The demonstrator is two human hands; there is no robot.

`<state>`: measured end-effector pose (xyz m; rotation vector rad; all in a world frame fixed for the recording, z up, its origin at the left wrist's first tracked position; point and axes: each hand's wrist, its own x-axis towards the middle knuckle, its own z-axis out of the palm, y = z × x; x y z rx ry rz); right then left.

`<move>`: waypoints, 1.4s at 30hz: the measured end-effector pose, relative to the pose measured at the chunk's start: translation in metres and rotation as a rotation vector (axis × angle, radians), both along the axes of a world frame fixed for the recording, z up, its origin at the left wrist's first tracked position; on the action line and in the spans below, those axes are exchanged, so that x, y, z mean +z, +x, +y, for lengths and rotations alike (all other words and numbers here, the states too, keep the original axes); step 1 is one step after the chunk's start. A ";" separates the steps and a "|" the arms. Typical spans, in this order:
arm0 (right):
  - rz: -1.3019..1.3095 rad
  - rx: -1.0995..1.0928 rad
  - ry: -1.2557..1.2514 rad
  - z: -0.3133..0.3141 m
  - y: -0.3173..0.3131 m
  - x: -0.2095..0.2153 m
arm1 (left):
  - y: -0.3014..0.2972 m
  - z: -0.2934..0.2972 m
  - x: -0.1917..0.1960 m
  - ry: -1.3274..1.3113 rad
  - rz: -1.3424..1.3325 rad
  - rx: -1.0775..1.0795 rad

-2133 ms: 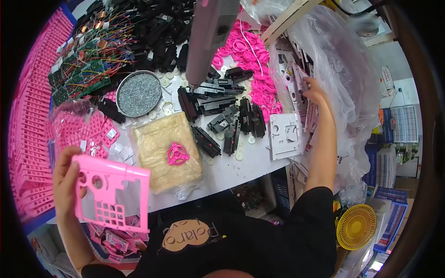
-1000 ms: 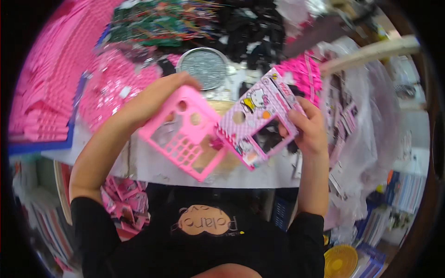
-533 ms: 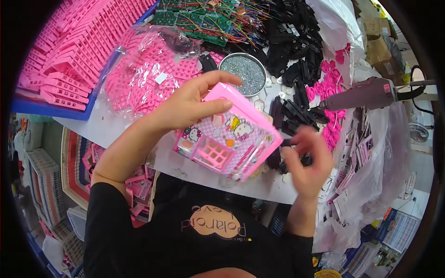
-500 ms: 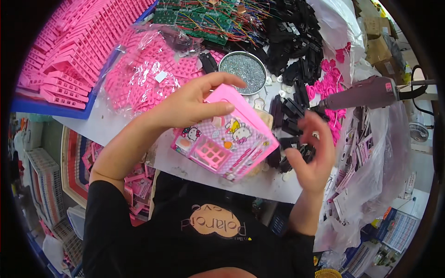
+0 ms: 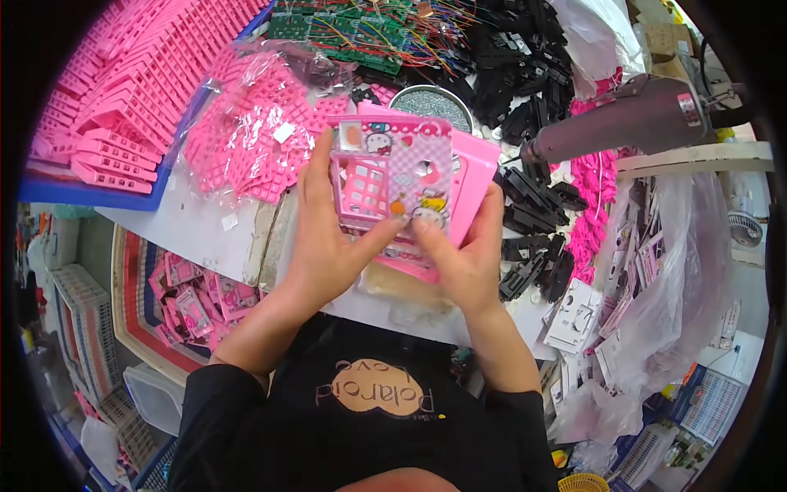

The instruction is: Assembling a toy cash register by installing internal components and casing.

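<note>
Hands, left hand (image 5: 328, 246) and right hand (image 5: 467, 262), each grip closed around the pink toy housing (image 5: 402, 189), thumbs pressing its face.

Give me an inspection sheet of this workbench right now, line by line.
Surface: white worktable, crowded.
Job's things: pink plastic toy casing with cartoon-printed front panel, held over the table.
Clutter: bag of pink grid parts, stacked pink trays, black plastic parts, round metal tin.
Grippers: left hand and right hand both grip the casing.
Cables: coloured wires on green circuit boards.
Surroundings: hanging power screwdriver, clear plastic bags.
</note>
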<state>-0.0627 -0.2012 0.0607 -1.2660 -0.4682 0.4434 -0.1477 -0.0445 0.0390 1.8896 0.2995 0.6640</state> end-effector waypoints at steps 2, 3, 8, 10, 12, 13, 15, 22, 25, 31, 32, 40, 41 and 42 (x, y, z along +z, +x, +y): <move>-0.184 -0.042 -0.046 0.001 -0.005 -0.001 | 0.003 0.003 0.011 0.310 0.011 0.057; -0.255 -0.025 -0.122 -0.003 -0.003 0.000 | 0.002 0.005 0.017 0.411 0.018 0.079; -0.108 -0.048 -0.034 -0.013 0.004 0.000 | 0.004 0.015 0.031 -0.023 0.023 -0.012; -0.027 -0.075 0.012 -0.012 0.011 0.000 | 0.002 0.015 0.033 -0.403 -0.039 -0.086; 0.037 -0.109 0.069 -0.009 0.010 0.003 | -0.006 0.013 0.023 -0.273 0.025 -0.124; 0.028 -0.094 0.098 -0.008 0.006 0.003 | -0.009 0.010 0.017 -0.211 0.054 -0.150; 0.008 -0.061 0.156 -0.006 0.001 0.001 | -0.007 -0.001 0.011 0.072 0.206 -0.142; -0.012 0.004 0.125 -0.005 0.000 0.004 | -0.006 0.004 -0.004 0.110 0.148 -0.155; -0.057 0.002 0.074 -0.007 0.000 -0.004 | -0.004 -0.001 -0.003 -0.066 0.133 -0.157; -0.270 0.092 -0.059 -0.015 0.008 0.001 | -0.008 -0.005 0.006 0.061 0.220 -0.129; -0.212 0.091 0.006 -0.011 0.007 0.003 | -0.006 -0.009 0.002 0.079 0.176 -0.107; 0.275 0.198 0.127 -0.020 0.018 -0.001 | 0.008 0.005 -0.009 0.043 0.031 -0.027; 0.295 0.222 0.113 -0.020 0.018 -0.002 | 0.010 0.011 -0.008 -0.169 0.005 -0.027; 0.314 0.246 0.099 -0.019 0.019 -0.001 | 0.014 0.017 -0.008 -0.572 0.009 -0.075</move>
